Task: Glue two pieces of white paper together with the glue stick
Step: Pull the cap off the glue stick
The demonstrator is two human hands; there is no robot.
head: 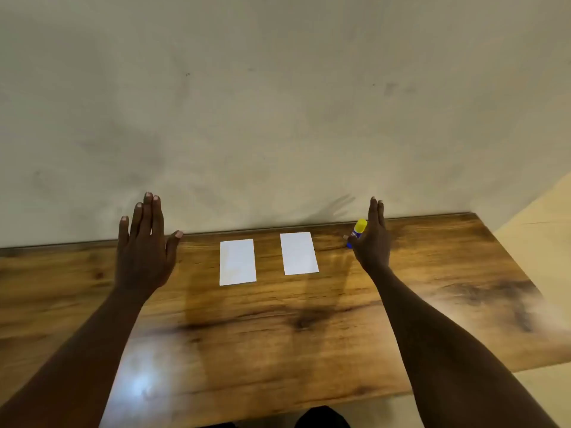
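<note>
Two white paper rectangles lie flat on the wooden table (278, 335), side by side with a gap between them: the left paper (237, 262) and the right paper (298, 253). A glue stick (358, 230) with a yellow cap and blue body stands near the table's far edge, right of the papers. My right hand (373, 242) hovers just beside it with fingers extended, partly hiding its lower body; whether it touches the stick I cannot tell. My left hand (145, 245) is raised left of the papers, fingers spread, holding nothing.
A plain beige wall (278, 118) rises directly behind the table's far edge. The table's right edge (522, 273) runs diagonally, with pale floor beyond it. A bright glare spot sits on the wood near the front left.
</note>
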